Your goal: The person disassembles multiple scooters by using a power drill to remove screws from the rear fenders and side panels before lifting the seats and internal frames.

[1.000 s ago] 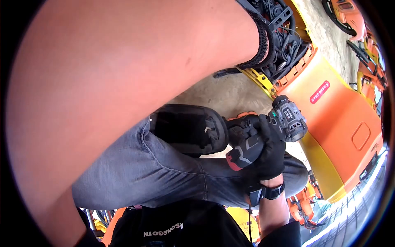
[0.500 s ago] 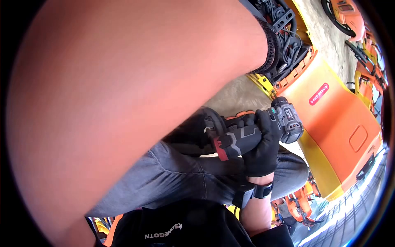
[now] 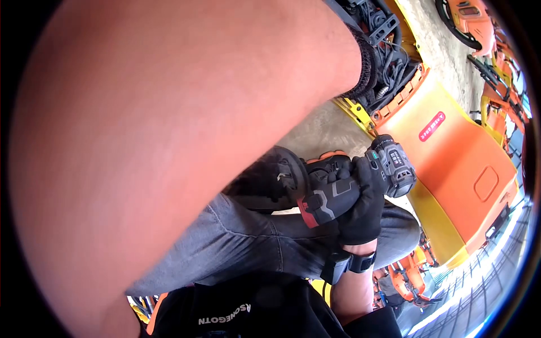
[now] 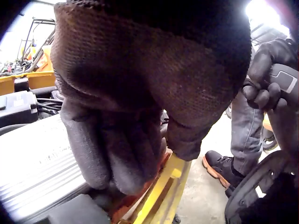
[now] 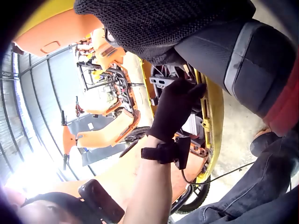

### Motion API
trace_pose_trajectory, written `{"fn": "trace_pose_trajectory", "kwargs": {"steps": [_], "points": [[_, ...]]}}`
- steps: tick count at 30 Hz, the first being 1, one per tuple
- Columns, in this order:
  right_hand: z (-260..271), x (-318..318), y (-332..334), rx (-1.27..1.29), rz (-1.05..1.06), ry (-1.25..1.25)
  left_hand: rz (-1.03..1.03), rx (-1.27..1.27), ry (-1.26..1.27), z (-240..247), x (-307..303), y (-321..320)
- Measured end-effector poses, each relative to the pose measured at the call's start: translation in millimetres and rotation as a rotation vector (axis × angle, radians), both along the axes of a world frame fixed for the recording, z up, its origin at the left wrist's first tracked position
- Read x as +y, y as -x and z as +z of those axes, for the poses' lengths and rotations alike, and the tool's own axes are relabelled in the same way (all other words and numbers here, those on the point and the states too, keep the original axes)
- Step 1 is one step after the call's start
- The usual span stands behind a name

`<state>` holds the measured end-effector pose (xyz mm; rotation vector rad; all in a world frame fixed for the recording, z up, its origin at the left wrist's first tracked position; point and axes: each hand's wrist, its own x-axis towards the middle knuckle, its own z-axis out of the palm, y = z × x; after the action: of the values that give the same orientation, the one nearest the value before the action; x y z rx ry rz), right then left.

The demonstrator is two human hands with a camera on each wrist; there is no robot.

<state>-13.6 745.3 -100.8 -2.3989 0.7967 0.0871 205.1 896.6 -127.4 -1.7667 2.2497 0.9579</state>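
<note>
My right hand [image 3: 363, 205], in a black glove, grips a cordless drill [image 3: 329, 201] with a red-trimmed battery end. In the head view, its chuck is close to the yellow rim [image 3: 359, 112] beside an orange body panel [image 3: 459, 152]. My left forearm [image 3: 214, 107] fills much of that view, and the hand lies outside it. In the left wrist view my gloved left hand [image 4: 135, 93] holds the yellow rim [image 4: 163, 191], thumb on top and fingers reaching down inside. The right wrist view shows this left hand [image 5: 173, 109] over the open compartment with the drill [image 5: 233, 60] nearby.
Cables [image 3: 389, 62] and a ribbed white block [image 4: 42, 163] lie inside the compartment. A black rounded item [image 3: 282, 174] sits by my jeans [image 3: 242, 236]. Other orange vehicles [image 3: 473, 22] stand around on the concrete floor. A thin cord [image 5: 219, 177] hangs from the left wrist strap.
The drill's battery end has swung left, and my right hand moved slightly with it while keeping its grip. My left forearm shifted a little right. In the last half second, only small movements show.
</note>
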Motion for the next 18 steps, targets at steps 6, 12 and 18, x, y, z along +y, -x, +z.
{"fn": "trace_pose_trajectory", "kwargs": {"steps": [6,12,18], "points": [[1.2,-3.2,14.1,0.058,-0.120,-0.178,0.027,-0.060,0.104,-5.0,-48.2,-11.4],[22.4,-3.9,14.3,-0.015,-0.101,-0.182,0.117,-0.135,0.315,-29.1,-143.4,-25.4],[36.4,-14.8,23.4,-0.176,-0.452,-0.612,0.174,-0.022,0.367,-24.1,-156.9,-7.7]]}}
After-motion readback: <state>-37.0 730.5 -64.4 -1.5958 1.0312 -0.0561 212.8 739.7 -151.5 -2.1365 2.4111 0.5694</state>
